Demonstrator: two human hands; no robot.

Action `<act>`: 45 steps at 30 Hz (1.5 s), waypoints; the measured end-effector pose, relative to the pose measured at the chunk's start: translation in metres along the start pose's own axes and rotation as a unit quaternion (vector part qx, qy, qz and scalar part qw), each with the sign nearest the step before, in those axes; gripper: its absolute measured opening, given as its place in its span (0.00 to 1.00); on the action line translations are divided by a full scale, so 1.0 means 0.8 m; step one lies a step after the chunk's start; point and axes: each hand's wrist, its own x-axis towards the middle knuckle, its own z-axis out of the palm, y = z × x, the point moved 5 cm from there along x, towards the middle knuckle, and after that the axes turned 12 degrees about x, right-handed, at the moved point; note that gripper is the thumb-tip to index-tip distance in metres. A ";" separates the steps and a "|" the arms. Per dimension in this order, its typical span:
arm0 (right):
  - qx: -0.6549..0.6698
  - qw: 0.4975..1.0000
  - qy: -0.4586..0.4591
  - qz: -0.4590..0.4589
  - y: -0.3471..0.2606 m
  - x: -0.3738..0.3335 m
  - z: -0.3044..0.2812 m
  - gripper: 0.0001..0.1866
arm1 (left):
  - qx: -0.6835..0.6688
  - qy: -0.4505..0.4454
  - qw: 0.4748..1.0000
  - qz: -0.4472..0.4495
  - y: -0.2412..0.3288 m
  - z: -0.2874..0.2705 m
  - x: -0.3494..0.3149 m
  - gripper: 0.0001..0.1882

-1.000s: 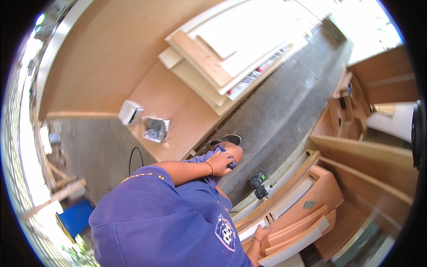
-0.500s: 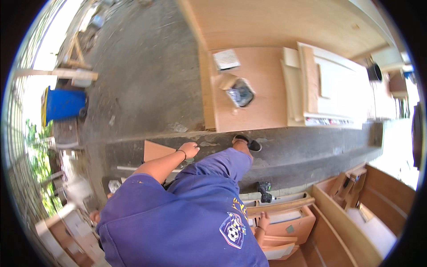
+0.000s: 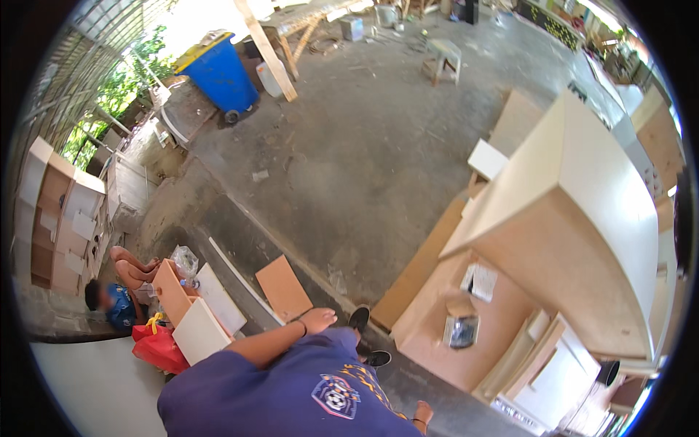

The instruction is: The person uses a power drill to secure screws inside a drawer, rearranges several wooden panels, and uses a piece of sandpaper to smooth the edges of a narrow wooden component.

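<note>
My left hand (image 3: 318, 320), a dark band at its wrist, hangs in front of my body with nothing visible in it. Its fingers are loosely stretched. A loose orange-brown board (image 3: 284, 287) lies on the floor just beyond it. My right hand (image 3: 423, 413) is low by my right side, and its fingers are too small to read. The nearest piece to it is a large wooden cabinet carcass (image 3: 510, 342), lying on the floor to the right. On its inner panel sit an opened packet (image 3: 461, 331) and a white packet (image 3: 480, 282).
At the left a person (image 3: 120, 304) sits by a wooden drawer box (image 3: 173, 291), white panels (image 3: 202, 331) and a red bag (image 3: 156, 348). A long white strip (image 3: 244, 280) lies along a floor ledge. Farther off stand a blue wheeled bin (image 3: 220, 76) and a stool (image 3: 443, 60).
My view has swung left and up, bringing the seated person into sight. The drill and drawers by my right hand have left the picture. My right hand is now away from the drawers.
</note>
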 end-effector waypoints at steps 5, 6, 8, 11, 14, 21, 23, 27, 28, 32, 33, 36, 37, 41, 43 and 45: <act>-0.126 0.972 -0.180 -0.086 -0.123 0.117 0.135 0.16 | -0.079 0.138 0.984 -0.083 -0.063 -0.064 0.008 0.25; -0.118 0.970 -0.189 -0.098 -0.149 0.142 0.152 0.17 | -0.093 0.154 0.979 -0.096 -0.056 -0.088 0.012 0.25; -0.107 0.973 -0.176 -0.102 -0.198 0.198 0.172 0.16 | -0.208 0.201 0.950 -0.116 -0.045 -0.130 0.005 0.24; -0.019 0.977 -0.186 -0.101 -0.246 0.285 0.214 0.13 | -0.159 0.252 0.950 -0.099 -0.023 -0.186 0.026 0.25; 0.031 0.968 -0.228 -0.100 -0.313 0.332 0.228 0.16 | -0.132 0.227 0.962 -0.074 0.018 -0.249 0.085 0.25; -0.134 0.938 -0.198 -0.251 -0.411 0.574 0.348 0.14 | -0.150 0.266 0.946 -0.108 -0.076 -0.283 0.380 0.24; -0.069 0.970 -0.181 -0.147 -0.469 0.688 0.421 0.13 | -0.090 0.239 0.947 -0.197 -0.138 -0.266 0.493 0.25; 0.047 0.941 -0.234 -0.241 -0.740 0.754 0.529 0.13 | -0.091 0.100 0.969 -0.207 -0.216 -0.209 0.509 0.27; 0.004 0.910 -0.251 -0.331 -0.826 0.775 0.551 0.13 | -0.117 0.106 0.957 -0.243 -0.235 -0.223 0.516 0.28; -0.008 0.874 -0.282 -0.396 -1.110 0.785 0.645 0.15 | -0.181 -0.066 0.887 -0.420 -0.309 -0.253 0.516 0.29; -0.037 0.853 -0.188 -0.485 -1.156 0.848 0.632 0.15 | -0.215 -0.005 0.862 -0.460 -0.319 -0.296 0.557 0.28; 0.158 0.951 -0.137 -0.226 -1.185 0.866 0.663 0.11 | -0.349 0.202 0.731 -0.551 -0.313 -0.433 0.623 0.26; 0.137 0.951 -0.168 -0.220 -1.184 0.887 0.664 0.09 | -0.439 0.225 0.723 -0.484 -0.274 -0.510 0.665 0.26; -0.262 0.900 -0.286 -0.197 -1.085 0.910 0.742 0.07 | -0.319 0.388 0.821 -0.270 -0.261 -0.738 0.743 0.22; -0.453 0.820 -0.295 -0.188 -1.063 0.896 0.770 0.08 | -0.282 0.491 0.796 -0.213 -0.248 -0.845 0.769 0.20; -0.410 0.855 -0.287 -0.135 -1.069 0.910 0.812 0.09 | -0.316 0.517 0.772 -0.189 -0.257 -0.931 0.790 0.17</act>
